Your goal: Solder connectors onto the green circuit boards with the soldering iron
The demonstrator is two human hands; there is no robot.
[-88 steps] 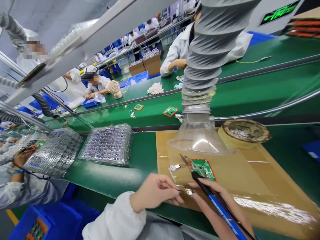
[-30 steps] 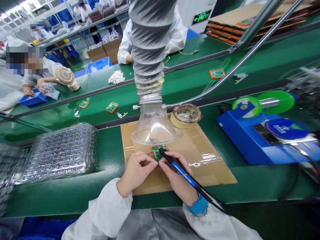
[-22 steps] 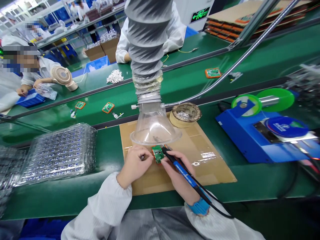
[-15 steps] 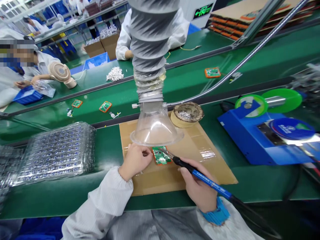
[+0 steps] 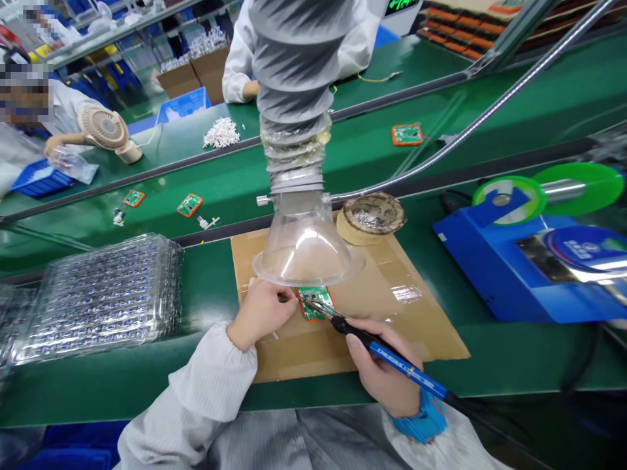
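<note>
A green circuit board with an orange edge (image 5: 318, 308) lies on the brown cardboard sheet (image 5: 353, 343), its far end under the clear fume hood. My right hand (image 5: 385, 365) grips a blue and black soldering iron (image 5: 404, 367), whose metal tip reaches over the board's left part. At the board's left edge my left hand (image 5: 264, 312) is closed in a pinch. What sits between those fingertips is too small to make out. A short pale piece shows on the cardboard just below that hand.
The clear fume hood (image 5: 309, 251) hangs close above the board. A round tin (image 5: 371, 222) stands behind it. To the right is a blue machine with green reels (image 5: 482, 271); stacked clear trays (image 5: 98, 294) stand left. Boards lie on the green conveyor (image 5: 294, 171). Co-workers sit beyond.
The soldering iron's tip has moved left across the board, and my right hand has shifted slightly left with it. My left hand stays at the board's edge. The boards on the conveyor appear farther left.
</note>
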